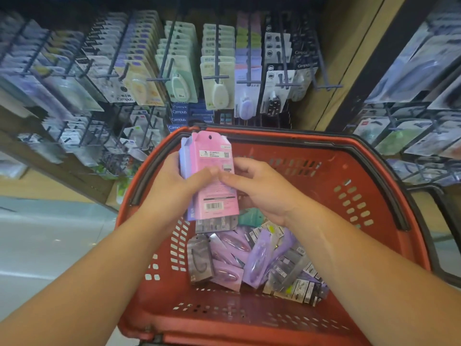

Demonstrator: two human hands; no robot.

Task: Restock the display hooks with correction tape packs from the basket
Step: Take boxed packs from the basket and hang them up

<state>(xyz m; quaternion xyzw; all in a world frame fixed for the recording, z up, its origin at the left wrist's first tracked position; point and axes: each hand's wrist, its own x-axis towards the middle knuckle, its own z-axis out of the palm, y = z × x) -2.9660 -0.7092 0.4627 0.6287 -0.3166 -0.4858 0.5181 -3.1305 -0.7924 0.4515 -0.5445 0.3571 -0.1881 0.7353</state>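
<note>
Red basket sits closest, low in view. Loose packs are heaped on its floor toward the right, mostly purple plus some grey and black, so plenty is left to hang. Above the heap, both hands are together on one stack of packs, pink one in front, back side and barcode facing the camera, lilac ones behind. Left hand wraps the stack's left edge with the thumb across the front. Right hand pinches the front pink pack from the right, fingertips meeting the left thumb. Hang hole is up and uncovered. Step looks like squaring or sorting the stack before hanging it. To do it well: keep the left hand as the clamp low on the cards, peel one pack with the right, hold it near the top and thread the hole straight onto the prong; flip it so the front faces out. Further off, display hooks carry rows of packs, green, yellow, lilac and black. Matching the colour row matters; the lilac row looks the likely target. Hook at far right looks bare.
</note>
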